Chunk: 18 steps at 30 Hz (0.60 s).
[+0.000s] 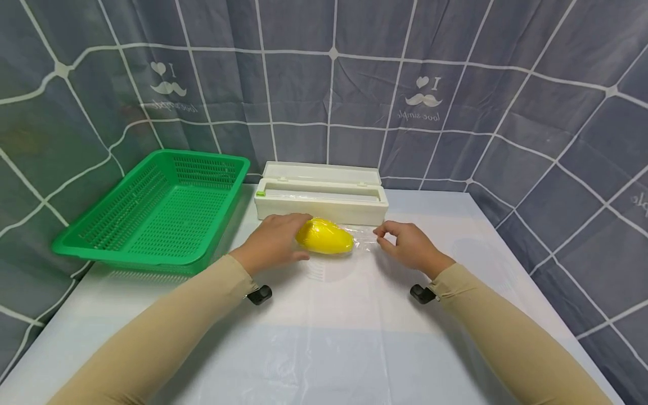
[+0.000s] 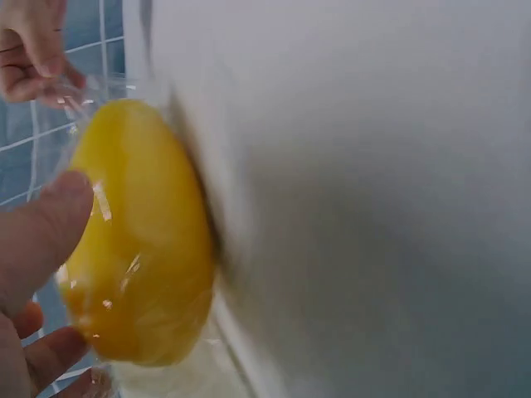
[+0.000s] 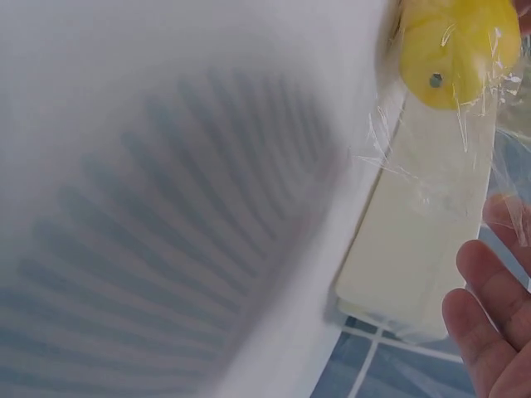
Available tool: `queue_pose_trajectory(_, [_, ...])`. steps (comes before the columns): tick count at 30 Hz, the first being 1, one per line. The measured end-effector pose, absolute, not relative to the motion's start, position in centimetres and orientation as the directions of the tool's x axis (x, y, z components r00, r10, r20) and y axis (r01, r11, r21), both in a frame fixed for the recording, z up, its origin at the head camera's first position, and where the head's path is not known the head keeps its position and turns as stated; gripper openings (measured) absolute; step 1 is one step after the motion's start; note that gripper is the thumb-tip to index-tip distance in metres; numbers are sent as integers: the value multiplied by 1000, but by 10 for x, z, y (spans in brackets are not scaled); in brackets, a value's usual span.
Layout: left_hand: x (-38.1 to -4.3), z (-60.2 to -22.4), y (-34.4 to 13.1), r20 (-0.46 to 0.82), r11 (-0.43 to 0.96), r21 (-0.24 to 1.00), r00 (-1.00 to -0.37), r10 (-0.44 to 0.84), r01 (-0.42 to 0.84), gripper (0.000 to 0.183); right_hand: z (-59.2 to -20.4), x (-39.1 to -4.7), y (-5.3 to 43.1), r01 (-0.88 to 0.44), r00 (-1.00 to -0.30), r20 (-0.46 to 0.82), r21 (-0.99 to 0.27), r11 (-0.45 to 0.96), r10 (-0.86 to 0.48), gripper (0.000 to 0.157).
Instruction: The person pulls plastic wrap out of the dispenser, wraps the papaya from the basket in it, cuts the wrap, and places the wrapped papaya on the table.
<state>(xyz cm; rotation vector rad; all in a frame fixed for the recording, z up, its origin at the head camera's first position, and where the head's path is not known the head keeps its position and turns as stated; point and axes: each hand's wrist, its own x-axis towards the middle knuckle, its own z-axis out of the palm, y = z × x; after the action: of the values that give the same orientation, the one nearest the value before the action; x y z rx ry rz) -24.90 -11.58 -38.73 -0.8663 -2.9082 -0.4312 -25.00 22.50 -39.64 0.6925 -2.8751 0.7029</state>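
Observation:
A glossy yellow mango (image 1: pixel 324 236), wrapped in clear cling film, lies on the table in front of a white film box (image 1: pixel 322 211). My left hand (image 1: pixel 275 239) holds its left end; in the left wrist view the thumb (image 2: pixel 50 228) lies against the wrapped side, with fingertips near the lower end. Off the other end stretches a loose tail of film (image 1: pixel 363 236). My right hand (image 1: pixel 410 246) pinches that tail between thumb and fingers. A small dark spot marks the end of the mango in the right wrist view, with wrinkled film (image 3: pixel 423 166) spread beyond it.
At the left stands a green perforated basket (image 1: pixel 147 256). The film box has its lid (image 1: pixel 321 171) raised at the back, with a green piece (image 1: pixel 260 193) at its left end. A grey checked curtain (image 1: pixel 298 84) hangs around the white table (image 1: pixel 334 337).

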Motion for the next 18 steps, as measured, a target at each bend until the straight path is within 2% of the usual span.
queue_pose_trajectory(7, [-258,-397,-107,241,819,163,-827,508,551,66,-396,-246,223,-465,-885,175,-372,803,-432,6])
queue_pose_trajectory(13, [-261,-399,-107,248,818,211,-839,484,535,58,-395,-243,222,-475,-879,113,-305,825,-464,6])
queue_pose_trajectory(18, [-261,-399,-103,221,799,266,-841,494,539,53,-385,-246,222,-446,-886,-9,-254,858,-463,19])
